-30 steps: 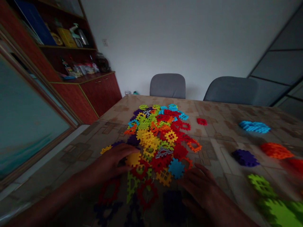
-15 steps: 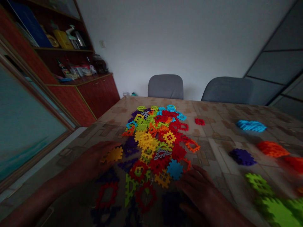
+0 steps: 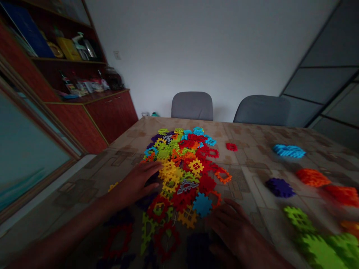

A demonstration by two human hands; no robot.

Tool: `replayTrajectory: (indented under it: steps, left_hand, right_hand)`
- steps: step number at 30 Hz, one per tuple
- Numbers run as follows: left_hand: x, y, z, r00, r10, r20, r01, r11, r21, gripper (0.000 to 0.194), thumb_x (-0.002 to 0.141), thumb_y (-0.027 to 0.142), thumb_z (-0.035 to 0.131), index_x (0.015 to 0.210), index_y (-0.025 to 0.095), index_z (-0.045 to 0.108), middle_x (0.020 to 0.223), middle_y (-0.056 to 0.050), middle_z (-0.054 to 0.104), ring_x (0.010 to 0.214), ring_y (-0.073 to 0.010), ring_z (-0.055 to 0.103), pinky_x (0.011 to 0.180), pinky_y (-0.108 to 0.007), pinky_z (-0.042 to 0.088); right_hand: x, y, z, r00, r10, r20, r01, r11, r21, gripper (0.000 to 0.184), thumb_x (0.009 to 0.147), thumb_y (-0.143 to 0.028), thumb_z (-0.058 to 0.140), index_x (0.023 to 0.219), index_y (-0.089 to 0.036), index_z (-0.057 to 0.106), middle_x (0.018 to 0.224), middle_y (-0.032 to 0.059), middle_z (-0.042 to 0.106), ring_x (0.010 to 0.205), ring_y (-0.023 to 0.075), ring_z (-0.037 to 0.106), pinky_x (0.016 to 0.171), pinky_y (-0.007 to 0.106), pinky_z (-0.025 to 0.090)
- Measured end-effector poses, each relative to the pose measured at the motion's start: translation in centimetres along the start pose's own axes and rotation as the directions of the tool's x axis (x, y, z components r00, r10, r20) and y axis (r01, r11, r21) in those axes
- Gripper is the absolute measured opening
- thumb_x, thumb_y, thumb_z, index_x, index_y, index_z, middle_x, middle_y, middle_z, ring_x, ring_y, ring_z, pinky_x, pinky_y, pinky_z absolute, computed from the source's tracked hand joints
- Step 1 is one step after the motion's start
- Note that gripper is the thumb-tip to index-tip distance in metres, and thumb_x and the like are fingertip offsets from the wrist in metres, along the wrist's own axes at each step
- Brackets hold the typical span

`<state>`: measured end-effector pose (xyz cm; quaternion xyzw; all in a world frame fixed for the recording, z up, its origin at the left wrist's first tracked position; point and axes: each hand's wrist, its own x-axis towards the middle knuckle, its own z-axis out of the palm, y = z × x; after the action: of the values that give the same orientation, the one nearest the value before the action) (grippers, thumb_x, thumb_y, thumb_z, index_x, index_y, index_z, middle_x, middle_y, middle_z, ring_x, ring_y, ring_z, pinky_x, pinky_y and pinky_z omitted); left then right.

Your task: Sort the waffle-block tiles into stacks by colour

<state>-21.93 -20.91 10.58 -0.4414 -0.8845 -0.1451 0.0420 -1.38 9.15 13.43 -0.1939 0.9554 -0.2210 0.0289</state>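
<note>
My left hand (image 3: 143, 180) reaches over the left side of a heap of notched plastic building pieces. Its thumb and fingers are apart, with the fingertips by the yellow pieces (image 3: 171, 183). A yellow-orange piece (image 3: 114, 186) shows behind the left wrist. My right hand (image 3: 231, 222) rests at the heap's near right side, fingers loosely bent and thumb apart. Close to its fingertips lies a blue square piece (image 3: 202, 204). Dark pieces (image 3: 199, 246) lie in shadow left of the right thumb; their shape is hard to make out.
Sorted groups sit to the right: blue pieces (image 3: 288, 150), purple pieces (image 3: 280, 186), orange pieces (image 3: 312, 176), red-orange pieces (image 3: 343, 195) and green pieces (image 3: 322, 250). A single red piece (image 3: 231, 147) lies beyond the heap. Two grey chairs (image 3: 192, 105) stand behind the table.
My left hand has moved forward and right, away from the yellow-orange piece and onto the heap. My right hand stays almost in place. The view has shifted slightly.
</note>
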Motion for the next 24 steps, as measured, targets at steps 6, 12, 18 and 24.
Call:
replayTrajectory:
  steps: [6,12,18,24]
  left_hand:
    - [4.4,2.8,0.5,0.988,0.146,0.043,-0.145,0.989,-0.014,0.04,0.103,0.024,0.043,0.142,0.024,0.054,0.145,-0.008,0.06,0.136,-0.0255,0.051,0.117,-0.044,0.035]
    - [7.4,2.0,0.8,0.983,0.169,0.068,-0.168,0.986,-0.017,0.03,0.101,0.025,0.05,0.126,0.022,0.066,0.128,-0.01,0.07,0.124,-0.0283,0.06,0.113,-0.048,0.037]
    - [4.9,0.2,0.0,0.993,0.1,0.059,-0.096,0.993,-0.071,0.035,0.105,0.033,0.039,0.116,0.021,0.069,0.115,-0.008,0.075,0.108,-0.0233,0.069,0.093,-0.032,0.052]
    - [5.7,0.6,-0.2,0.995,0.028,0.096,-0.026,0.999,-0.025,0.023,0.103,0.035,0.054,0.109,0.019,0.07,0.106,-0.006,0.074,0.101,-0.0229,0.07,0.092,-0.04,0.053]
  right_hand:
    - [0.4,0.3,0.6,1.0,0.026,0.004,-0.026,1.0,-0.009,0.032,0.081,-0.01,0.065,0.112,-0.021,0.067,0.106,0.0068,0.073,0.112,0.0283,0.062,0.112,0.051,0.035]
    - [0.2,1.0,1.5,1.0,-0.005,-0.023,0.005,1.0,0.027,0.032,0.078,-0.007,0.065,0.106,-0.021,0.066,0.109,0.0061,0.073,0.11,0.0272,0.062,0.111,0.051,0.033]
    - [0.3,1.4,1.5,0.998,0.015,-0.053,-0.012,0.999,0.046,0.019,0.082,-0.011,0.066,0.098,-0.021,0.065,0.104,0.004,0.072,0.108,0.0257,0.061,0.11,0.048,0.031]
    - [0.3,0.9,1.0,0.998,-0.01,-0.058,0.012,0.999,0.035,0.019,0.083,-0.009,0.063,0.098,-0.02,0.064,0.101,0.0031,0.071,0.103,0.0241,0.062,0.106,0.047,0.033]
